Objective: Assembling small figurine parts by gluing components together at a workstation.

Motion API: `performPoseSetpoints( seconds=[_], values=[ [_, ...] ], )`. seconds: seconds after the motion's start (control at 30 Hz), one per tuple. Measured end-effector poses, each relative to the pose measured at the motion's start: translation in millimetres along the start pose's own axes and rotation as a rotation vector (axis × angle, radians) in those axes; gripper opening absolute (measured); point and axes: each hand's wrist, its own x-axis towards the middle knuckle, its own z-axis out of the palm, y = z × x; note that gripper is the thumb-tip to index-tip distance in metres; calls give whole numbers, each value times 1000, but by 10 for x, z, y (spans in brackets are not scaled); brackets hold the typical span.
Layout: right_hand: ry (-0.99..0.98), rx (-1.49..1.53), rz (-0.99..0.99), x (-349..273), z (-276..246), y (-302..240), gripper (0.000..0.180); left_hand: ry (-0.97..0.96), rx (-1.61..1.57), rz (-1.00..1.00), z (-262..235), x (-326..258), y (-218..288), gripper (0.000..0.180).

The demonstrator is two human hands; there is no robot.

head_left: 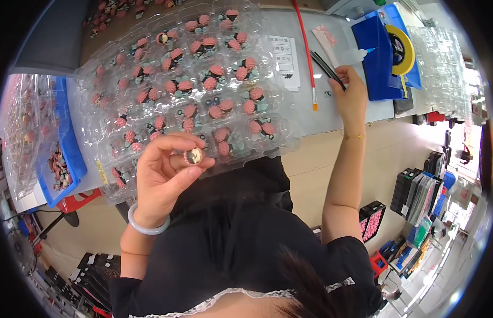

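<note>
Between the thumb and fingers of my left hand (169, 167) is a small round figure part (194, 156), with a pale yellow face side turned up and pink and dark edges. My left hand is in front of the near edge of a clear plastic tray (281, 139), whose pockets hold pink, black and grey-green parts (210, 84). Over at the right, my right hand (349, 87) is closed on the end of black tweezers (325, 66) slanting across the grey table. A tiny grey-green part (328, 94) lies beside its fingers.
A red-handled brush (309, 58) and a printed sheet (285, 61) lie between tray and tweezers. Beyond my right hand are a needle-tipped bottle (353, 56), a blue holder (374, 58) and a yellow tape roll (402, 50). A blue bin (74, 177) stands left; stacked clear trays (440, 69) stand right.
</note>
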Motion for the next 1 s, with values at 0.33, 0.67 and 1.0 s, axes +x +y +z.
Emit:
performPoseSetpoints(
  seconds=[0.33, 0.67, 1.0],
  values=[
    [-328, 985, 128, -343, -472, -855, 11, -31, -50, 47, 40, 36, -68, 25],
    [-661, 1271, 175, -648, -474, -1211, 14, 93, 105, -44, -20, -52, -25, 24],
    [-697, 985, -223, -666, -391, -1506, 30, 171, 128, 8, -166, -81, -52, 27]
  ],
)
